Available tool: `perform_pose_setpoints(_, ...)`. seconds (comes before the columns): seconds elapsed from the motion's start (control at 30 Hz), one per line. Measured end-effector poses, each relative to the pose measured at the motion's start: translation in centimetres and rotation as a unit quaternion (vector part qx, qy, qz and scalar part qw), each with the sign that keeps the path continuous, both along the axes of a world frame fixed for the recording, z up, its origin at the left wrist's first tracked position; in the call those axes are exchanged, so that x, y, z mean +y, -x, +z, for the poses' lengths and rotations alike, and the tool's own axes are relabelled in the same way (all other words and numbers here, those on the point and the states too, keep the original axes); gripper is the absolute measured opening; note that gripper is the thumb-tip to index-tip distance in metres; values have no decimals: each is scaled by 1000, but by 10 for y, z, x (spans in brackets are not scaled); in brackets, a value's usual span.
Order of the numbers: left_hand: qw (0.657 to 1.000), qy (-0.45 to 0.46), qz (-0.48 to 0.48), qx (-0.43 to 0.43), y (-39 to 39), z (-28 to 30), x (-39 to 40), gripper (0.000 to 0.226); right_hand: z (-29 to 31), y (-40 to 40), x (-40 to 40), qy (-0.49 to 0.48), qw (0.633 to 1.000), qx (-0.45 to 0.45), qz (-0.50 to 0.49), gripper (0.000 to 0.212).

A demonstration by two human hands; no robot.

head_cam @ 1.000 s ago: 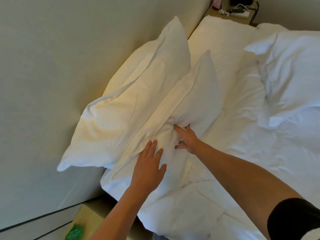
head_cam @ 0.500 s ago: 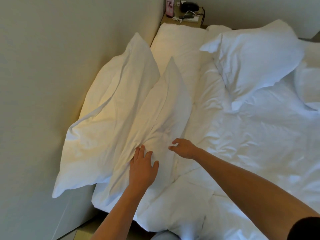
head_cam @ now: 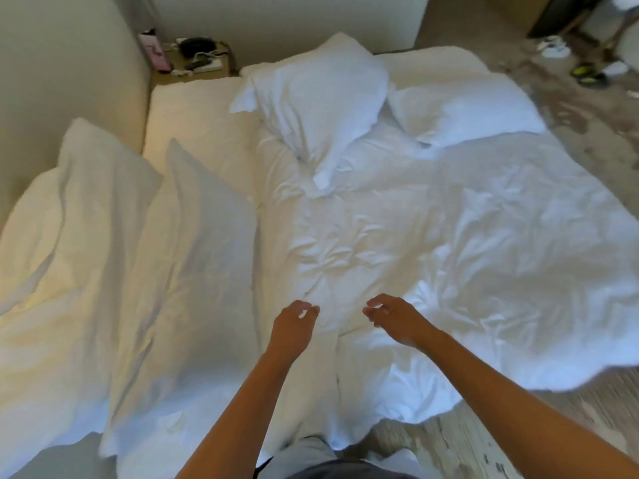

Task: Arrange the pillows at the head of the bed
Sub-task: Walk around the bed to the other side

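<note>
Two white pillows lean at the left against the wall: the rear pillow (head_cam: 58,236) and the front pillow (head_cam: 193,271) resting on it. Another white pillow (head_cam: 321,102) lies on the crumpled white duvet (head_cam: 501,243) farther along the bed, and a further pillow (head_cam: 463,108) lies to its right. My left hand (head_cam: 294,326) and my right hand (head_cam: 394,318) hover above the duvet near its front edge, fingers loosely curled and apart, holding nothing and touching no pillow.
A small bedside table (head_cam: 197,62) with cables and a pink item stands in the far corner. Shoes (head_cam: 587,74) and other items lie on the patterned floor (head_cam: 587,133) at the right. The wall (head_cam: 52,81) borders the bed at left.
Both hands have let go of the front pillow and drawn right, over the duvet. The view has swung right, bringing the two far pillows and the floor into sight.
</note>
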State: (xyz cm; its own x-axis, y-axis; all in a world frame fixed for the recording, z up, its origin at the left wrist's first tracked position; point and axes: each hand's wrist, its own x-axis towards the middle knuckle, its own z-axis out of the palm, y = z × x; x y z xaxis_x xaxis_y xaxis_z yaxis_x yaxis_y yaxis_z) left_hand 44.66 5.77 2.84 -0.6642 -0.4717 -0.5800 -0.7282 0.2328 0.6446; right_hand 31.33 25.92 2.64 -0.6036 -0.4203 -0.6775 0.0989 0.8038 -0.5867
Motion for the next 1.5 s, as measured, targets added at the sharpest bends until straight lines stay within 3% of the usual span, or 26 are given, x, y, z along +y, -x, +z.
perform_pose_setpoints(0.07,999,-11,-53,0,16,5,57,32,1,-11,72,16,998,1,-62,36)
perform_pose_setpoints(0.2,993,-102,-57,10,37,15,183,27,1,-48,217,17,984,13,-179,19)
perform_pose_setpoints(0.3,981,-181,-75,6,50,26,282,20,-1,-86,317,16,954,22,-299,9)
perform_pose_setpoints(0.4,965,-238,-106,-5,57,41,378,14,3,-129,401,-9,927,40,-374,13)
perform_pose_setpoints(0.67,922,-238,-305,-11,74,60,552,21,14,-191,541,0,834,51,-549,17)
perform_pose_setpoints(0.9,913,-216,-343,-53,128,29,630,20,10,-115,634,19,807,72,-585,20)
perform_pose_setpoints(1.2,916,-225,-328,-50,297,16,790,20,25,60,784,33,787,111,-605,19)
perform_pose_setpoints(1.5,866,-259,-427,-17,452,42,990,21,30,135,931,-42,751,118,-648,8)
